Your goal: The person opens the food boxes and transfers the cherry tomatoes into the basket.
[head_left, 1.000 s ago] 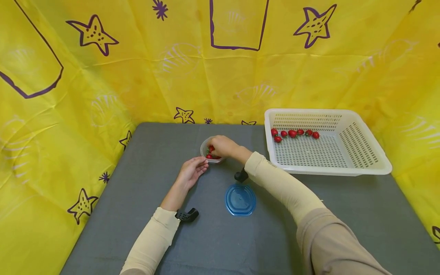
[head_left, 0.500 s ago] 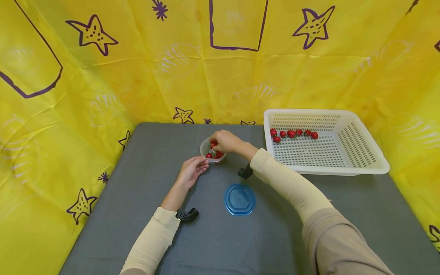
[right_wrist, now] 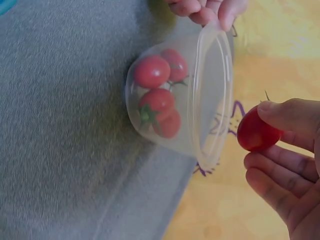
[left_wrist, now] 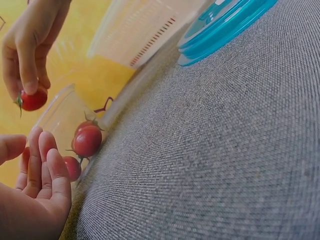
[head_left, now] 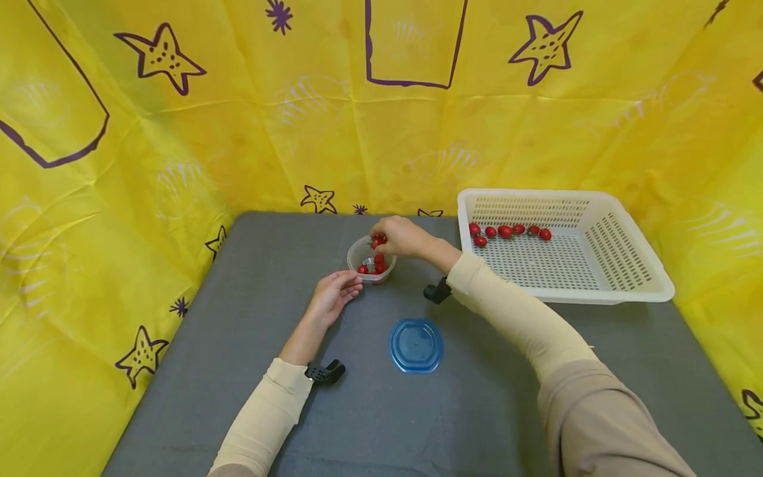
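Note:
A clear plastic container (right_wrist: 165, 107) with several cherry tomatoes (right_wrist: 152, 71) inside stands on the grey cloth. My left hand (head_left: 334, 296) pinches its near rim between thumb and fingers, as the right wrist view shows at the top. Above the container's mouth, my right hand (head_left: 405, 237) holds one cherry tomato (right_wrist: 258, 130) by thumb and fingertips; its green stem shows. The left wrist view also shows this held tomato (left_wrist: 34, 99), apart from the tomatoes lower in the container. Closer to me lies a round blue lid (head_left: 416, 346), flat on the cloth.
A white perforated basket (head_left: 632, 291) stands at the back right, with several cherry tomatoes (head_left: 505, 232) along its far left side. Yellow patterned fabric (head_left: 381, 152) hangs behind and beside the grey-covered table (head_left: 197, 397).
My right hand has risen out of the container, moving up and to the right with a cherry tomato in its fingers. The left hand stays at the rim.

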{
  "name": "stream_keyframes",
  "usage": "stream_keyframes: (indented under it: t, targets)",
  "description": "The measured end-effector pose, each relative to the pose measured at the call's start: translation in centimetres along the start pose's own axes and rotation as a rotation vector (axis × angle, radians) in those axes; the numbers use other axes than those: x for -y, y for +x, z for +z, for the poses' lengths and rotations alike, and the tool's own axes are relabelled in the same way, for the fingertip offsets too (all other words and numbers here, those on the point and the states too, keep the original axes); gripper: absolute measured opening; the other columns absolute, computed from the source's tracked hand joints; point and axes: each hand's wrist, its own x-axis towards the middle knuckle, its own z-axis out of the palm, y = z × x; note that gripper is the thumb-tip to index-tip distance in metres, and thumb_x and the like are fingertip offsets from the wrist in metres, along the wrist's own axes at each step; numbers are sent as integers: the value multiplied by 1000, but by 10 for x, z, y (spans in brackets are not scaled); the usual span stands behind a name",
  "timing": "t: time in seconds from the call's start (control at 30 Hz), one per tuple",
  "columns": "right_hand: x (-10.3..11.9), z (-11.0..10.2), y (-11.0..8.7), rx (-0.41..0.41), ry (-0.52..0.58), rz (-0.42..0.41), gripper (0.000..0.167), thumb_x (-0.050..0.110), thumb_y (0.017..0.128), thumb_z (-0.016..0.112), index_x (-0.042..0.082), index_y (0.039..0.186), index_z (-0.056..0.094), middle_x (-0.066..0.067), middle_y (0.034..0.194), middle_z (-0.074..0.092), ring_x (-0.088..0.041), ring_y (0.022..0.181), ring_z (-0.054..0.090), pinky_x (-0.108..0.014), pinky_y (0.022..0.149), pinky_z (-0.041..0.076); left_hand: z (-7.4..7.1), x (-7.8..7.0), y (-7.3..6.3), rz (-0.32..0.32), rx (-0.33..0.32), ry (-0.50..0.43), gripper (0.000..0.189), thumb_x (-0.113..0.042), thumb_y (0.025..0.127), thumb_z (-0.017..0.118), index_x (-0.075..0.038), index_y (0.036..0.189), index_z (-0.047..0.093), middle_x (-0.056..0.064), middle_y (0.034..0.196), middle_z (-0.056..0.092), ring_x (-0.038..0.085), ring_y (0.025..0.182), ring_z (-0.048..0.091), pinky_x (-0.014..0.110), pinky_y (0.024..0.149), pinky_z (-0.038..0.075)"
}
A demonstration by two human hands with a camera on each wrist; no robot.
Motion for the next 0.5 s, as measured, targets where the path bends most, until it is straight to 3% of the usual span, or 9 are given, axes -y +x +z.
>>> stream_keyframes:
  t: [0.5]
  targets:
    - [-15, -23, -16, -55, 44, -1, 26, 13, 88, 70, 1, 111, 69, -14, 104, 70, -26, 92, 65, -38, 84, 54, 1, 1, 1, -7, -7, 3, 7, -12, 99, 55, -7, 96, 60, -4, 74, 69, 8, 69, 66, 22, 71, 55]
